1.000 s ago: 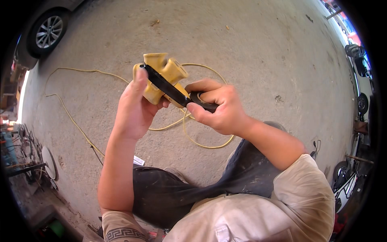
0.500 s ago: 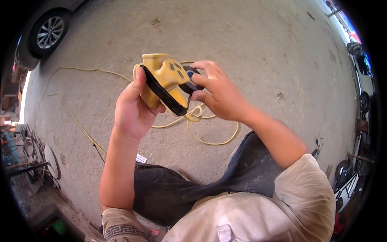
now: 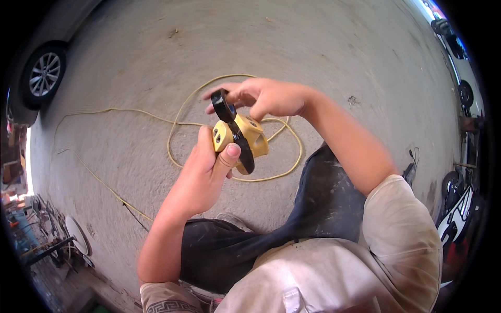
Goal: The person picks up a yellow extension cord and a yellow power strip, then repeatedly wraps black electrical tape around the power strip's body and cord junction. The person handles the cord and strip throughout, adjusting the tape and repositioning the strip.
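My left hand (image 3: 197,177) grips a yellow multi-outlet socket block (image 3: 256,137) from its left side, the thumb pressed on its near face. A band of black tape (image 3: 243,155) runs around the block's middle. Above it stands a roll of black electrical tape (image 3: 223,106), joined to the band by a strip. My right hand (image 3: 274,97) curls over from the upper right with its fingers around the roll, partly behind it. The fingers inside and behind the roll are partly hidden.
A yellow cord (image 3: 300,151) loops on the concrete floor (image 3: 313,41) beneath my hands and trails left. A car wheel (image 3: 45,74) stands at upper left. At lower left are a round pale disc (image 3: 77,235) and clutter; a motorcycle (image 3: 454,219) is at right.
The socket block has turned, and the tape roll has passed from its right side to above it. My left hand has moved right and down; my right hand now reaches over the top.
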